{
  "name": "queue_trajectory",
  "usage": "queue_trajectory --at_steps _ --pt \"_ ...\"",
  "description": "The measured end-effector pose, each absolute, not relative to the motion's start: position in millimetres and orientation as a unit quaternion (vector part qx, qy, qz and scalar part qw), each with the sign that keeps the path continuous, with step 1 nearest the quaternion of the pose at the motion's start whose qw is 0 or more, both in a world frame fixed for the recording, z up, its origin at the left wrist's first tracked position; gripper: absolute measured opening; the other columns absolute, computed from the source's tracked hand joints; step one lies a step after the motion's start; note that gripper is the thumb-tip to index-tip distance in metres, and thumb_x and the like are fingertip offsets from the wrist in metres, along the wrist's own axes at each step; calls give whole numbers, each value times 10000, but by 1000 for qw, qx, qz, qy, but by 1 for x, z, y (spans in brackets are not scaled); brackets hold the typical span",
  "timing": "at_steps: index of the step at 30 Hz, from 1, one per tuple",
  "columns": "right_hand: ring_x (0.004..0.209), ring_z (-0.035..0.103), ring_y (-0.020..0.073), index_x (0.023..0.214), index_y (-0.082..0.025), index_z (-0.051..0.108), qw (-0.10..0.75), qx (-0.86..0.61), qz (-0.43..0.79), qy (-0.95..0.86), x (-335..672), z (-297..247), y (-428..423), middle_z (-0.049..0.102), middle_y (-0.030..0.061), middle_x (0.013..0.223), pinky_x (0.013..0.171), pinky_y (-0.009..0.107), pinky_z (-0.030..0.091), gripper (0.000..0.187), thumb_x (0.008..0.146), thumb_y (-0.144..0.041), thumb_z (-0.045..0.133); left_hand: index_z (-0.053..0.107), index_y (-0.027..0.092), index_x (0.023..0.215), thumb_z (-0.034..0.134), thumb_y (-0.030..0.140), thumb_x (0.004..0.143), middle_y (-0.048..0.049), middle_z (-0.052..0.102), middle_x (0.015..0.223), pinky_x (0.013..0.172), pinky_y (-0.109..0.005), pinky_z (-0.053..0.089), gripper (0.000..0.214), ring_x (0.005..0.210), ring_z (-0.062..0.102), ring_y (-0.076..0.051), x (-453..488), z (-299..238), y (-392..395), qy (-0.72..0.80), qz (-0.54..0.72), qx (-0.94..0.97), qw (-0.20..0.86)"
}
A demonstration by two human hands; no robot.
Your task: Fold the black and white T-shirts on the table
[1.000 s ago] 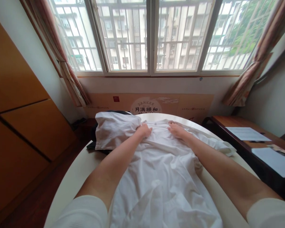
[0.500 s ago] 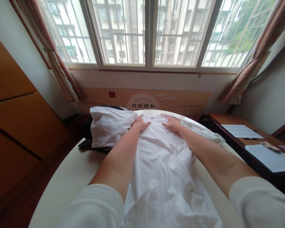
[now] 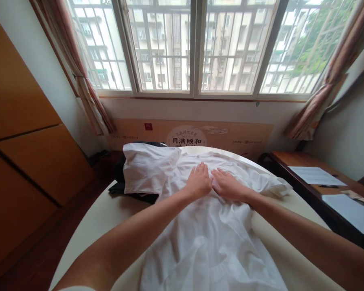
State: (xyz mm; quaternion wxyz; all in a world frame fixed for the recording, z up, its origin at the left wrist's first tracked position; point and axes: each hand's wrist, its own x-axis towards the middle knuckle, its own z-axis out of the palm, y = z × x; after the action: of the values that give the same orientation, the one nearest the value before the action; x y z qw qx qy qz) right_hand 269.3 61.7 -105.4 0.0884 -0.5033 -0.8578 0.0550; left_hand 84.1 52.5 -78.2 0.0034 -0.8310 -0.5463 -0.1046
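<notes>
A white short-sleeved shirt (image 3: 194, 238) lies spread over a round white table, its collar end towards the window and its lower part wrinkled near me. My left hand (image 3: 199, 180) rests flat on the upper chest of the shirt, fingers stretched forward. Close beside it, my right hand (image 3: 227, 184) also lies palm down on the cloth, fingers out and pointing to the left. Neither hand grips the fabric. The shirt's left sleeve (image 3: 144, 167) lies over dark folded cloth (image 3: 119, 189), and its right sleeve (image 3: 279, 186) reaches the table's right edge.
The white table (image 3: 87, 230) has a curved rim. To the right, a brown wooden desk (image 3: 279, 159) holds papers (image 3: 317, 176). A printed cardboard panel (image 3: 127, 131) leans below the barred window. An orange-brown cabinet (image 3: 24, 161) stands at the left.
Both hands have moved from near the collar towards me and closer together, onto the chest of the shirt. The camera view has shifted slightly.
</notes>
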Motion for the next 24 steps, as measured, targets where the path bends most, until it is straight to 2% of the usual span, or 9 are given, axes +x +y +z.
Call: queue_trajectory --at_steps 3,6,9,13,17,19,20,22,24 --pt "1606 233 353 1648 -118 370 77 -515 71 -851 271 -118 40 303 168 1719 1284 572 200 675 1056 -443 365 315 -47 1605 338 466 1067 -311 279 1681 1288 -504 243 744 1601 237 -370 75 -87 5 -535 -90 -839 -38" --pt "1623 180 324 1666 -119 326 73 -524 88 -844 271 -119 34 257 148 1737 1293 567 162 687 1063 -446 357 309 -31 1615 340 521 1068 -295 267 1691 1302 -498 221 777 1610 206 -357 55 -93 -31 -511 -93 -852 -63" --pt "1624 178 318 1667 -110 316 81 -526 96 -841 270 -114 33 254 161 1736 1291 573 151 690 1064 -442 363 295 21 1636 360 514 1065 -259 236 1714 1310 -503 202 758 1619 177 -337 45 -96 -51 -479 -82 -871 -66" --pt "1616 208 325 1656 -112 345 100 -522 95 -842 269 -112 32 273 175 1728 1286 582 168 675 1063 -433 379 316 22 1626 407 477 1047 -285 206 1708 1289 -584 212 742 1615 158 -379 53 -95 -70 -464 -38 -882 -73" --pt "1613 222 322 1649 -130 365 104 -519 89 -844 269 -116 32 291 169 1723 1286 579 171 652 1068 -424 379 220 12 1656 555 642 950 -286 199 1711 1296 -573 212 1004 1611 175 -399 62 -84 -114 -320 -13 -940 -116" --pt "1611 229 322 1641 -126 382 105 -517 81 -846 270 -116 31 303 174 1717 1288 573 171 641 1070 -418 385 174 17 1665 556 574 985 -269 206 1718 1297 -526 237 958 1613 193 -372 65 -77 -140 -256 -33 -961 -105" --pt "1608 236 325 1634 -118 393 106 -515 78 -847 270 -115 31 310 182 1712 1288 572 176 637 1069 -414 391 193 23 1659 518 498 1027 -263 240 1712 1285 -502 270 855 1602 238 -360 66 -74 -151 -244 -42 -964 -93" --pt "1600 261 329 1617 -104 418 111 -512 75 -848 271 -113 28 336 194 1699 1287 567 196 628 1069 -409 397 317 57 1613 445 373 1078 -250 394 1651 1212 -457 384 634 1503 436 -346 68 -72 -165 -235 -49 -968 -73" --pt "1588 294 332 1600 -106 446 118 -511 74 -848 272 -110 26 368 193 1685 1283 557 224 613 1068 -408 406 475 114 1502 476 353 1077 -215 588 1493 1043 -403 512 488 1261 648 -320 70 -74 -172 -227 -47 -971 -55"
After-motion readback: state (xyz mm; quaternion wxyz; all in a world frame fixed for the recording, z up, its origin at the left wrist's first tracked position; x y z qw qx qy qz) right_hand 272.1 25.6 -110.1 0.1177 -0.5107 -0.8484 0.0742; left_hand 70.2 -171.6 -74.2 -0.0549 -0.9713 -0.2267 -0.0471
